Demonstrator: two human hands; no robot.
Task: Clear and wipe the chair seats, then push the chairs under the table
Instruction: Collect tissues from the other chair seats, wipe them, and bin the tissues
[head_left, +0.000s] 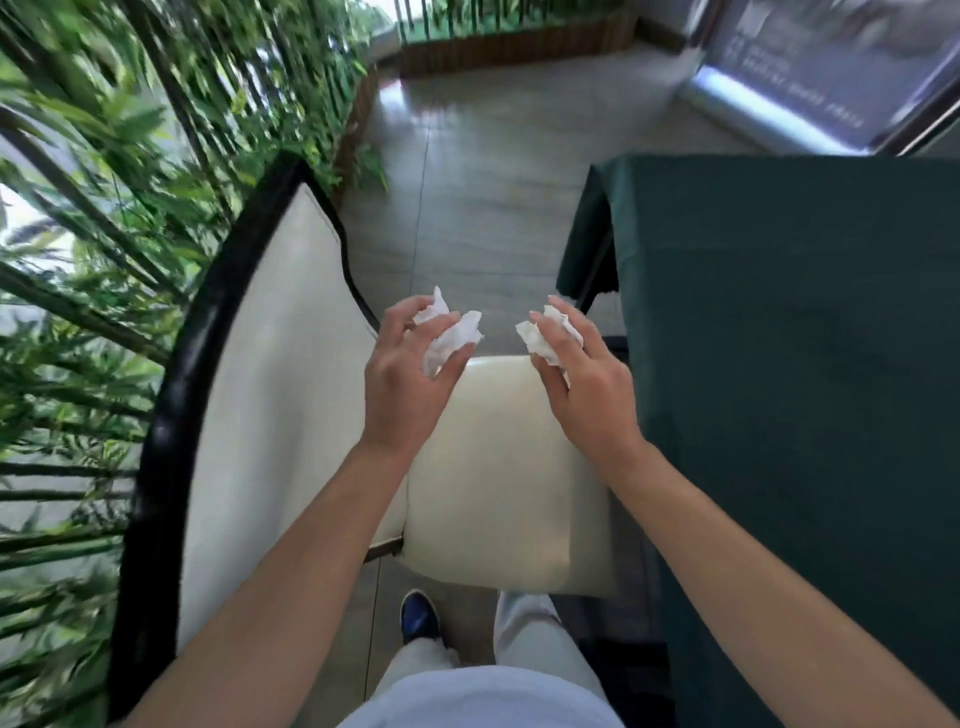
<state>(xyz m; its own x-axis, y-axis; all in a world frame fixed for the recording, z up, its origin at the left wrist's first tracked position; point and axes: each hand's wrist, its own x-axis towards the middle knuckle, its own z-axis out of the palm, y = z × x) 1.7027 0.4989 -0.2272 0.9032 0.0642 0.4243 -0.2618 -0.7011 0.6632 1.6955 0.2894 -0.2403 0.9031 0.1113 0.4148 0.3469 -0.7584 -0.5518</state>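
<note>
A cream chair seat (498, 488) lies below me, with its cream backrest (270, 415) framed in black standing to the left. My left hand (405, 374) holds a crumpled white tissue (449, 338) above the seat's far edge. A second crumpled white tissue (545, 332) is held in my right hand (582, 384), also above the seat. Both hands hover apart from each other and do not touch the seat. The table with a dark green cloth (779, 332) stands right beside the chair.
Green bamboo plants behind black railing bars (104, 260) fill the left side. Grey tiled floor (493, 182) stretches ahead to a wooden planter (519, 41). A sign board (805, 78) leans at the upper right. My legs and a blue shoe (418, 616) are below.
</note>
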